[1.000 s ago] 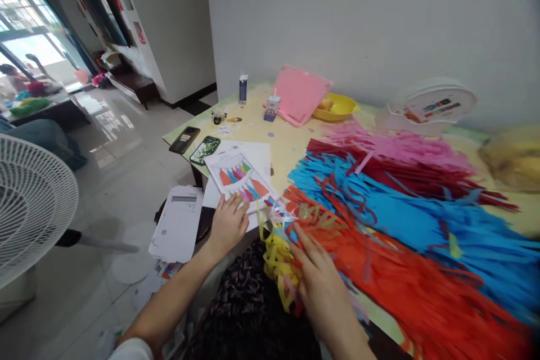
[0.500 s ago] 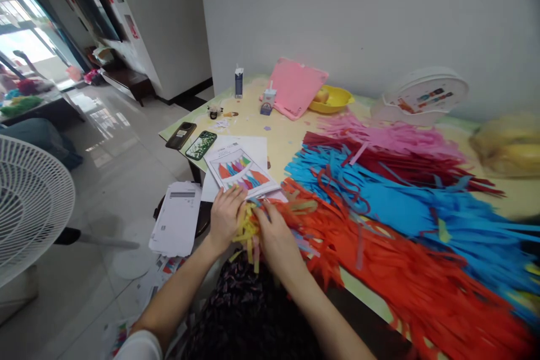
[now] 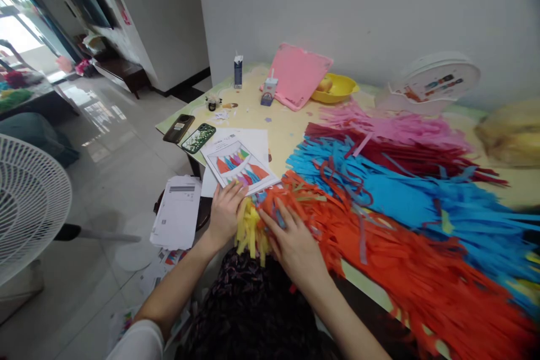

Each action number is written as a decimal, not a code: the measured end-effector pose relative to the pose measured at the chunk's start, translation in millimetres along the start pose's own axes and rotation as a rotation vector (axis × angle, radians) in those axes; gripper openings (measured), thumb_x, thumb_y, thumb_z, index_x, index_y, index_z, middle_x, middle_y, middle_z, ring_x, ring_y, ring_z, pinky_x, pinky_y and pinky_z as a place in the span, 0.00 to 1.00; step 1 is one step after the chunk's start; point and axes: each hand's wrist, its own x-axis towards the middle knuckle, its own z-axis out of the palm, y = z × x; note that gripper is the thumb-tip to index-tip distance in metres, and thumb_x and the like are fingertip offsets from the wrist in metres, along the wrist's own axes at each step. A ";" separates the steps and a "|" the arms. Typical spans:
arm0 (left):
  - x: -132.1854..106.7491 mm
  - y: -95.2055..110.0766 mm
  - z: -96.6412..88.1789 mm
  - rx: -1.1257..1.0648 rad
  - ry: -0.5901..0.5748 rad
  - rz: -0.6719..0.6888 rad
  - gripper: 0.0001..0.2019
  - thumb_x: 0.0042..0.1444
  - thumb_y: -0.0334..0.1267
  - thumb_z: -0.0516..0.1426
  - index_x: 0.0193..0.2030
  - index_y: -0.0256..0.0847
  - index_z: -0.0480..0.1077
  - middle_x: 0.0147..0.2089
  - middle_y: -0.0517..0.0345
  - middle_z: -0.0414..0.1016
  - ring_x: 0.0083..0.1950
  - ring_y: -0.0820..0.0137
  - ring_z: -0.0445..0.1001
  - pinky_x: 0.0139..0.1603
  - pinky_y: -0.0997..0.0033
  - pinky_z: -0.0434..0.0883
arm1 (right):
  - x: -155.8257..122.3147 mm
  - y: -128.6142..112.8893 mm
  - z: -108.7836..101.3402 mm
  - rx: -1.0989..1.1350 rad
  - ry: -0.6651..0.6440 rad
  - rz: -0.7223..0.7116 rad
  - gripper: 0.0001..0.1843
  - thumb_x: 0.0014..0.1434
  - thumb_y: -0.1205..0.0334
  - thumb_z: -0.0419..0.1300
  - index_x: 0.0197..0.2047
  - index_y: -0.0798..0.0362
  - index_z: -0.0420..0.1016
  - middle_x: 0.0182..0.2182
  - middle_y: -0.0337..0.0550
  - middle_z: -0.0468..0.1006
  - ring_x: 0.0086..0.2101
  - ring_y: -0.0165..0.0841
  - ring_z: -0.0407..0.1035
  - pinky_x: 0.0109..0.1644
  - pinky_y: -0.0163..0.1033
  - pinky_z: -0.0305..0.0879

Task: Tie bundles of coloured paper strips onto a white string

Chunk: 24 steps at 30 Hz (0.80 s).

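My left hand (image 3: 228,211) is closed at the near table edge, its fingers over the left end of a bundle of fringed tissue paper strips, the yellow tissue tassel (image 3: 252,228) hanging beside it. My right hand (image 3: 293,242) lies over the bundle's orange and blue strips, fingers stretched out and apart. Just beyond my left fingers, a printed sheet (image 3: 240,163) with a picture of a coloured tassel garland rests on white paper. To the right, fringed tissue stacks spread over the table: orange (image 3: 379,259), blue (image 3: 392,197), dark red (image 3: 405,154) and pink (image 3: 417,132).
Two phones (image 3: 199,138) lie by the left table edge. Farther back stand drink cartons (image 3: 238,72), a pink board (image 3: 299,76), a yellow bowl (image 3: 337,90) and a white case (image 3: 439,81). White packets (image 3: 177,211) are stacked left of the table, near a fan (image 3: 31,202).
My right hand has opened and moved right, its fingers spreading over the orange strips. More of the yellow tassel and the bundle shows between my hands. My left hand has barely moved.
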 end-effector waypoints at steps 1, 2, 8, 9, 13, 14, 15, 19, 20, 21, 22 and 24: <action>-0.8 1.8 1.2 -0.009 -0.007 0.000 0.16 0.63 0.35 0.52 0.55 0.45 0.73 0.58 0.49 0.75 0.64 0.58 0.68 0.68 0.45 0.55 | 1.3 0.9 4.4 -0.005 -0.015 -0.014 0.22 0.63 0.69 0.54 0.59 0.48 0.72 0.63 0.56 0.65 0.59 0.50 0.61 0.57 0.54 0.67; -1.5 3.8 2.4 -0.022 -0.009 0.000 0.16 0.63 0.35 0.53 0.55 0.45 0.74 0.58 0.49 0.75 0.64 0.58 0.68 0.68 0.45 0.55 | 5.7 1.2 10.1 -0.001 -0.031 -0.029 0.21 0.63 0.71 0.53 0.57 0.50 0.74 0.61 0.57 0.68 0.58 0.48 0.64 0.56 0.52 0.69; -1.1 9.2 2.1 -0.064 0.022 -0.012 0.16 0.62 0.35 0.53 0.54 0.46 0.74 0.58 0.50 0.76 0.63 0.59 0.69 0.68 0.47 0.57 | 39.9 -5.6 26.9 0.119 -0.071 -0.044 0.24 0.62 0.74 0.51 0.61 0.60 0.68 0.59 0.63 0.68 0.60 0.47 0.61 0.60 0.54 0.65; -1.0 8.8 0.8 -0.056 0.018 -0.011 0.16 0.62 0.35 0.53 0.54 0.46 0.74 0.59 0.50 0.75 0.63 0.59 0.69 0.67 0.47 0.57 | 38.1 -6.6 24.2 0.113 -0.073 -0.038 0.25 0.62 0.74 0.51 0.62 0.60 0.68 0.61 0.63 0.66 0.61 0.47 0.59 0.60 0.55 0.65; -2.7 10.1 -2.6 -0.017 -0.006 0.020 0.16 0.63 0.35 0.52 0.55 0.45 0.73 0.60 0.49 0.74 0.64 0.59 0.69 0.66 0.48 0.59 | 27.5 -7.1 15.4 0.070 -0.116 -0.057 0.26 0.63 0.73 0.52 0.63 0.54 0.67 0.64 0.60 0.63 0.62 0.50 0.59 0.60 0.57 0.64; -3.5 12.1 -2.6 -0.012 -0.013 0.037 0.16 0.63 0.34 0.52 0.56 0.45 0.73 0.59 0.49 0.74 0.64 0.59 0.69 0.66 0.49 0.59 | 29.8 -6.0 16.9 0.077 -0.150 -0.078 0.24 0.63 0.73 0.52 0.62 0.56 0.69 0.61 0.61 0.67 0.60 0.49 0.63 0.59 0.55 0.65; -4.4 14.9 -2.1 -0.011 -0.019 0.056 0.16 0.64 0.34 0.52 0.56 0.45 0.73 0.59 0.49 0.74 0.64 0.59 0.69 0.66 0.49 0.59 | 35.1 -4.4 20.2 0.089 -0.186 -0.100 0.23 0.63 0.73 0.52 0.60 0.58 0.71 0.56 0.61 0.72 0.56 0.47 0.67 0.59 0.52 0.66; -8.4 28.4 0.8 -0.019 -0.027 0.076 0.17 0.64 0.33 0.51 0.57 0.44 0.72 0.59 0.50 0.74 0.64 0.61 0.69 0.67 0.50 0.58 | 65.1 5.3 39.9 0.121 -0.242 -0.142 0.22 0.61 0.75 0.51 0.57 0.60 0.74 0.45 0.57 0.80 0.48 0.44 0.74 0.57 0.48 0.68; -9.2 31.0 0.6 -0.021 -0.027 0.060 0.17 0.63 0.33 0.51 0.57 0.45 0.72 0.59 0.50 0.74 0.64 0.60 0.68 0.67 0.49 0.58 | 68.6 8.0 42.9 0.128 -0.239 -0.148 0.23 0.61 0.75 0.50 0.58 0.59 0.73 0.46 0.56 0.81 0.48 0.44 0.74 0.57 0.48 0.68; -9.8 33.0 -0.5 -0.027 -0.041 0.045 0.17 0.63 0.34 0.52 0.57 0.45 0.72 0.60 0.50 0.74 0.64 0.59 0.68 0.68 0.48 0.56 | 69.0 10.6 44.2 0.133 -0.232 -0.150 0.23 0.62 0.75 0.50 0.58 0.59 0.73 0.47 0.56 0.80 0.48 0.44 0.74 0.57 0.49 0.68; -9.7 34.2 -2.9 -0.042 -0.075 0.039 0.18 0.62 0.36 0.54 0.57 0.45 0.72 0.60 0.49 0.73 0.65 0.58 0.67 0.69 0.46 0.55 | 66.4 13.4 43.6 0.138 -0.225 -0.153 0.23 0.62 0.75 0.50 0.59 0.59 0.72 0.48 0.56 0.80 0.49 0.44 0.73 0.58 0.49 0.67; -5.9 34.6 -13.0 -0.099 -0.198 0.051 0.19 0.59 0.41 0.58 0.58 0.46 0.72 0.62 0.49 0.72 0.65 0.56 0.67 0.70 0.46 0.54 | 54.7 19.4 36.8 0.144 -0.215 -0.162 0.23 0.63 0.74 0.49 0.58 0.59 0.73 0.50 0.57 0.78 0.51 0.43 0.73 0.58 0.49 0.67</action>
